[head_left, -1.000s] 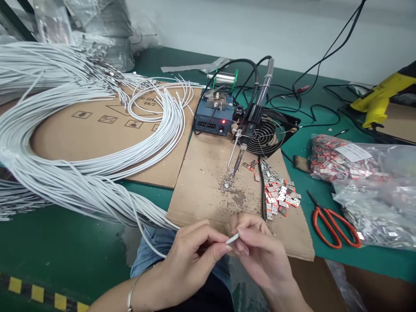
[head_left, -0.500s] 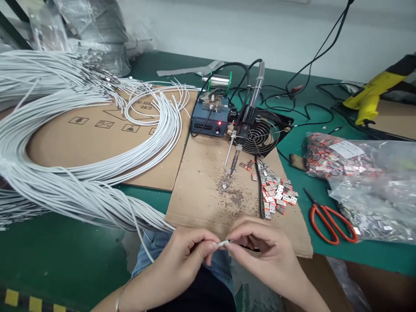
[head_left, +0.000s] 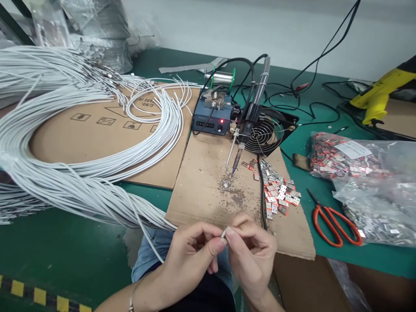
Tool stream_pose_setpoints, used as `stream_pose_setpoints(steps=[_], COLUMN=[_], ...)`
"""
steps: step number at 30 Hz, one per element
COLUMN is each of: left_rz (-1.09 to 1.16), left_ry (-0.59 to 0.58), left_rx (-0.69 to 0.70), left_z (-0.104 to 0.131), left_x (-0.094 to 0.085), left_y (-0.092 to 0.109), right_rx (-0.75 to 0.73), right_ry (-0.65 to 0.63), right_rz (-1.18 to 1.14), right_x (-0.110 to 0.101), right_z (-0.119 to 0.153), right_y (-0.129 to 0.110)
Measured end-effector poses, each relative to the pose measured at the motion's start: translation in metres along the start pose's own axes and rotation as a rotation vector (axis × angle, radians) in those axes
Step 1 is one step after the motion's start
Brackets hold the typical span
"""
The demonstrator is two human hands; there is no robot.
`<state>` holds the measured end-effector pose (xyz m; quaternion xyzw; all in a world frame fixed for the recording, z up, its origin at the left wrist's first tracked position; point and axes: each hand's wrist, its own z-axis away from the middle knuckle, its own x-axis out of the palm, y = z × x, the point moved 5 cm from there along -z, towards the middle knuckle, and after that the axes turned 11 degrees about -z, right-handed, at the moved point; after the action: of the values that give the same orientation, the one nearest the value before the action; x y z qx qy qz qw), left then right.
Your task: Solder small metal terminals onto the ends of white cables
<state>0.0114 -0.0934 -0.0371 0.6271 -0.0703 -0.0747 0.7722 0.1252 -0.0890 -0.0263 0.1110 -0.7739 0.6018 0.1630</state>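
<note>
Near the front edge of the cardboard, my left hand [head_left: 194, 250] pinches a white cable [head_left: 223, 234] close to its end. My right hand [head_left: 251, 256] is closed on the tip of the same cable, thumb against fingers, and hides what is there. Beyond the hands, a soldering iron [head_left: 249, 123] hangs in its stand, tip down over solder crumbs [head_left: 225, 184]. Small metal connector pieces with orange parts [head_left: 280, 195] lie in a loose pile to the right. A big bundle of white cables [head_left: 74, 190] curves along the left side.
A blue soldering unit [head_left: 212, 115] with a red light, a solder wire spool [head_left: 223, 78] and a black fan [head_left: 264, 132] stand behind. Orange-handled scissors [head_left: 336, 223] and plastic bags of parts [head_left: 383, 208] lie at right. A yellow tool [head_left: 373, 99] sits far right.
My right hand has turned more upright and its fingers have closed over the cable tip, covering more of it. My left hand keeps its pinch. The view has shifted slightly.
</note>
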Motion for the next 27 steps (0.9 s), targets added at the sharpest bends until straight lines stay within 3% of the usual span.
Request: stream_pose_setpoints(steps=[3,8,14,18,22,27], left_rz=[0.252,0.273,0.300,0.490,0.592,0.619], left_ry=[-0.065,-0.008,-0.026,-0.076,-0.142,-0.091], left_rx=[-0.116,-0.150,-0.154,-0.094,-0.007,0.109], left_z=[-0.001,-0.001,0.002,0.005,0.014,0.030], left_x=[0.006,-0.005,-0.012,-0.015,-0.024,-0.037], left_y=[-0.002,-0.001,-0.008,-0.010,-0.009,-0.014], right_rx=[-0.016,0.035,0.260,0.223,0.173,0.090], right_ry=[0.045,0.092,-0.198,-0.202,-0.374,-0.511], right_rz=[-0.080,-0.141,0.162,0.174,0.158,0.095], right_x=[0.006,-0.011,-0.018,-0.013,0.009,0.038], right_z=[0.005,-0.007,-0.008,-0.003,-0.003,-0.003], right_y=[0.007,0.000,0.002,0.008,0.015,0.016])
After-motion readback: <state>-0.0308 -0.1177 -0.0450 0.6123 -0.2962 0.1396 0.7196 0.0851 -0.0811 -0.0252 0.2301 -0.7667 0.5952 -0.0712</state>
